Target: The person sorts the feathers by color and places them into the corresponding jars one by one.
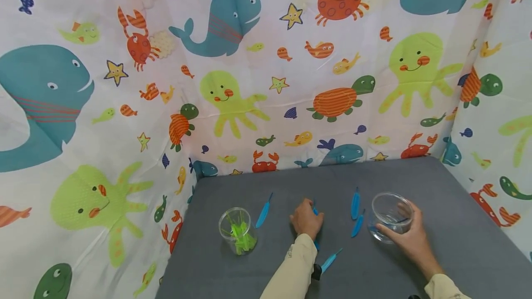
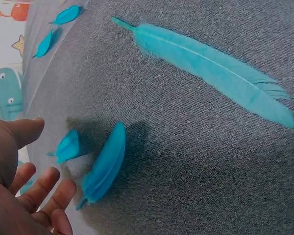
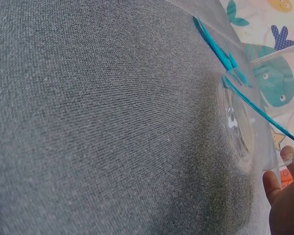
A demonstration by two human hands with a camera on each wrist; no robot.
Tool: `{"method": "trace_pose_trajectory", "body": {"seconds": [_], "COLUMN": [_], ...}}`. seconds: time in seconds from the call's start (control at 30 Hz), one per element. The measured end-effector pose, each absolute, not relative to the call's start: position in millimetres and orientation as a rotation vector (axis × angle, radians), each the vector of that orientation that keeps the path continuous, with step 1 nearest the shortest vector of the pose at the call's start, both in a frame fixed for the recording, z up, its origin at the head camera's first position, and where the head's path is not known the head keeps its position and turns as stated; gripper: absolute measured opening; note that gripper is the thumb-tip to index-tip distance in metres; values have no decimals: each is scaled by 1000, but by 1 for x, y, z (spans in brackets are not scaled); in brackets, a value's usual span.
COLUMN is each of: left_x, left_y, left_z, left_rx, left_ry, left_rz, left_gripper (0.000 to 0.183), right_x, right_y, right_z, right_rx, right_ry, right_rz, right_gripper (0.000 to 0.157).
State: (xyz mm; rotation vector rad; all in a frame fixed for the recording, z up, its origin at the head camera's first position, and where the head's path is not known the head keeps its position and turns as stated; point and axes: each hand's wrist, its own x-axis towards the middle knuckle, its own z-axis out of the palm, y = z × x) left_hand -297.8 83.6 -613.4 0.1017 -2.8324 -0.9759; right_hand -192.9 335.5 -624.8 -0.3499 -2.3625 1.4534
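Note:
My right hand grips a clear plastic jar by its side, thumb in front and fingers behind. A thin blue feather leans inside the jar. My left hand reaches low over the table, thumb and fingers apart, with blue feathers just beyond its fingertips. A larger blue feather lies farther off in the left wrist view. Between the hands, two more blue feathers lie on the table, and another blue feather sits beside the left sleeve.
A second clear jar stands at the left, holding several green feathers. Near it lies a blue feather. The dark grey tabletop meets a curtain printed with sea animals at the back and sides.

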Motion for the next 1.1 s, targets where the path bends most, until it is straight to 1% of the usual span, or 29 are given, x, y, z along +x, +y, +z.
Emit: {"method": "trace_pose_trajectory", "body": {"seconds": [0.2, 0.37, 0.67, 0.9, 1.0, 1.1], "left_x": [-300, -302, -298, -294, -292, -291], "left_y": [84, 83, 79, 80, 81, 84], "left_z": [-618, -618, -624, -631, -629, -624], "left_rx": [89, 71, 19, -19, -56, -82], "left_ry": [-2894, -2923, -2923, -2919, -2873, -2825], "left_rz": [-862, -787, -809, -797, -848, -944], "left_gripper": [43, 43, 46, 37, 31, 30], "right_x": [-192, -193, -192, -192, -193, -193], "right_y": [334, 334, 334, 333, 334, 334], "right_z": [-624, -625, -627, -627, -627, -627], "right_rx": [-362, -372, -367, -365, -363, -362], "right_ry": [-2365, -2366, -2365, -2367, -2351, -2341], "right_rz": [1445, 1438, 1445, 1448, 1448, 1441], "right_gripper": [120, 120, 119, 119, 119, 119]}}
